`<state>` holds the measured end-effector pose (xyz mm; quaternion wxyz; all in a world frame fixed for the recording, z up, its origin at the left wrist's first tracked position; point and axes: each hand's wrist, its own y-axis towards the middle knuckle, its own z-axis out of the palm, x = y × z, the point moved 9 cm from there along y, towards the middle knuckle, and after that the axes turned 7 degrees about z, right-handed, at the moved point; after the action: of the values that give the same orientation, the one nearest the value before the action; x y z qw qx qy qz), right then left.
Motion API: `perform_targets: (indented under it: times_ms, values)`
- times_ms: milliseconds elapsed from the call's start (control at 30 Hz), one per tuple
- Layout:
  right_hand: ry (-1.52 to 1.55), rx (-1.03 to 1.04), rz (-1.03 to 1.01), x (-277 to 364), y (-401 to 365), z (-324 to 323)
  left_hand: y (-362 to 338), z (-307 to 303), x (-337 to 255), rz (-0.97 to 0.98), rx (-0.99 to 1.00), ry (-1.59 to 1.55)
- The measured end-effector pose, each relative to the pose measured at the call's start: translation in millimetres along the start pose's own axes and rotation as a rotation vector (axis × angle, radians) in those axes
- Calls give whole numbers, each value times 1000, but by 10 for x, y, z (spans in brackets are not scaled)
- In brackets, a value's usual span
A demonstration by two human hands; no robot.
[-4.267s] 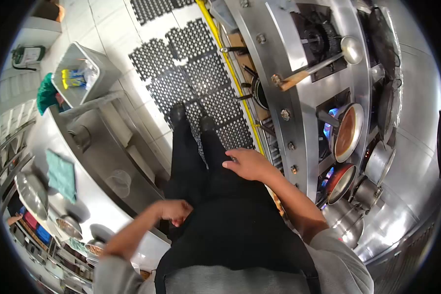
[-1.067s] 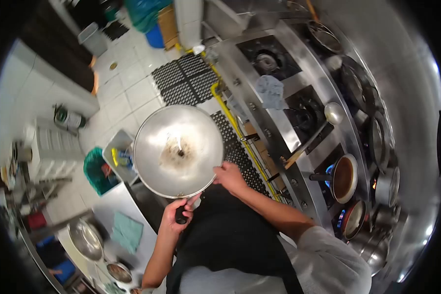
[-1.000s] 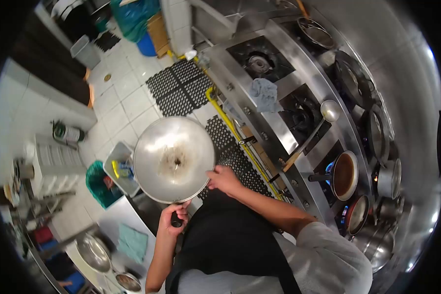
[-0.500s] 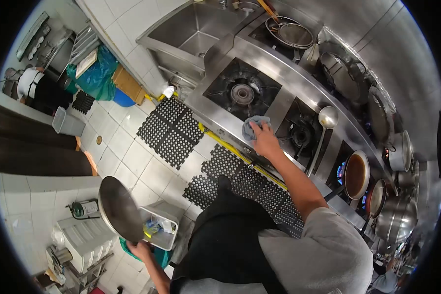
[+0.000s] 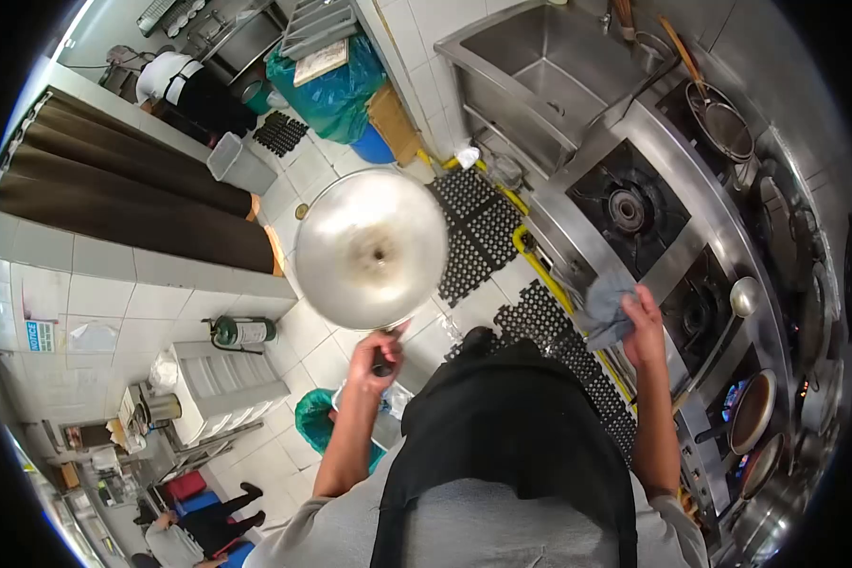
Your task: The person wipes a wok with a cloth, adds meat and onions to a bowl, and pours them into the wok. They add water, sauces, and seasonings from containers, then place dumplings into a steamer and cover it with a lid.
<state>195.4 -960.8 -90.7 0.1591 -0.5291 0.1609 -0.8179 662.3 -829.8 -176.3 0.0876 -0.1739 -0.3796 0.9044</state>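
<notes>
Your left hand (image 5: 377,358) is curled round the handle of the pan (image 5: 370,246), with the wide bowl reaching out ahead of it over the floor; one digit lies close to the rim, though I cannot tell whether it touches. Because all that spread hangs from one end, the pan could twist or dip if your fingers slacken, and if the metal is hot, the digit by the rim could get burned. Your right hand (image 5: 642,327) pinches a bunched cloth (image 5: 606,310), whose loose part hangs to the left of the fingers, near the edge of the stove (image 5: 677,254). A light pinch could let it slip down past that edge. Just right of this hand sits a burner (image 5: 699,308) with no flame that I can make out, but nearer your body the skillet (image 5: 753,414) stands over a blue flame (image 5: 732,398); swinging the cloth that way could singe it. The ladle (image 5: 743,298) lies beyond the right hand, its long handle running back beside your forearm, and the skillet's handle points the same way, so a careless elbow could knock either one and perhaps spill the brown sauce.
</notes>
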Motion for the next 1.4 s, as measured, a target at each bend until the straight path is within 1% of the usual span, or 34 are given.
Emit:
perform_targets:
  times_ms: [33, 67, 100, 133, 167, 233, 267, 300, 367, 433, 533, 633, 700, 767, 800, 833, 933, 967, 1000, 1100, 1133, 1167, 1200, 1233, 1267, 1300, 1333, 1367, 1400]
  values:
    - [-185, 27, -111, 215, 41, 331, 35, 313, 173, -106, 75, -85]
    - [-373, 41, -222, 453, 51, 675, 61, 576, 219, -49, 108, 16]
    - [-543, 20, -395, 833, 9, 1129, 54, 818, 247, 7, 145, 120]
    - [-712, -6, -565, 1157, 17, 1601, 39, 1049, 299, 1, 251, 175]
    - [-732, -45, -641, 1302, 139, 1867, 18, 1175, 319, 8, 286, 296]
    - [-876, -147, -846, 1598, 304, 2389, -72, 1406, 352, 27, 363, 544]
    - [-966, -243, -856, 1640, 484, 2550, -194, 1554, 369, 10, 381, 668]
    - [-1055, -337, -858, 1587, 645, 2641, -250, 1688, 382, 34, 444, 745]
    - [-1271, -319, -1069, 1246, 715, 2870, -338, 1824, 433, 86, 551, 882]
    - [-1427, 207, -703, 491, 482, 3140, -267, 1811, 403, 78, 523, 875]
    - [-1375, 454, -613, 217, 131, 3151, -167, 1649, 285, 65, 500, 898]
    - [-1239, -53, -985, 1107, 183, 2874, -202, 1662, 175, 120, 524, 918]
    - [-1322, -300, -1107, 1245, 201, 2838, -277, 1747, 182, 132, 536, 953]
    - [-1397, -213, -1086, 988, 200, 2831, -393, 1911, 220, 158, 559, 1008]
    - [-1422, 10, -1001, 561, 139, 2868, -335, 1868, 236, 146, 555, 996]
    - [-1435, 237, -909, 273, 113, 2920, -227, 1790, 247, 137, 547, 982]
    - [-1605, 310, -939, 390, -67, 2945, -208, 1763, 178, 142, 546, 922]
    - [-1560, 114, -1084, 714, -26, 2826, -260, 1768, 164, 145, 547, 895]
    - [-1653, -145, -1144, 1066, 75, 2635, -328, 1824, 141, 179, 559, 888]
    - [-1816, -394, -999, 1083, 168, 2249, -437, 1884, 114, 145, 553, 718]
    - [-1696, -237, -928, 716, 141, 2254, -414, 1884, 142, 127, 560, 702]
    - [-1478, 154, -700, 335, 82, 2376, -347, 1816, 169, 108, 558, 740]
    - [-1401, 401, -549, 165, -96, 2596, -255, 1703, 195, 82, 554, 783]
    - [-1394, 340, -583, 338, -138, 2667, -194, 1642, 229, 51, 549, 833]
    - [-1382, 277, -612, 520, -145, 2700, -316, 1724, 245, 62, 544, 804]
    - [-1366, 216, -635, 665, -106, 2670, -381, 1711, 270, 33, 548, 832]
    - [-1337, -18, -854, 980, -18, 2493, -434, 1689, 291, 4, 552, 862]
    - [-1515, -321, -1019, 1381, -120, 2454, -461, 1709, 319, -22, 565, 892]
    - [-1631, -444, -1025, 1408, -139, 2365, -472, 1762, 350, -10, 567, 871]
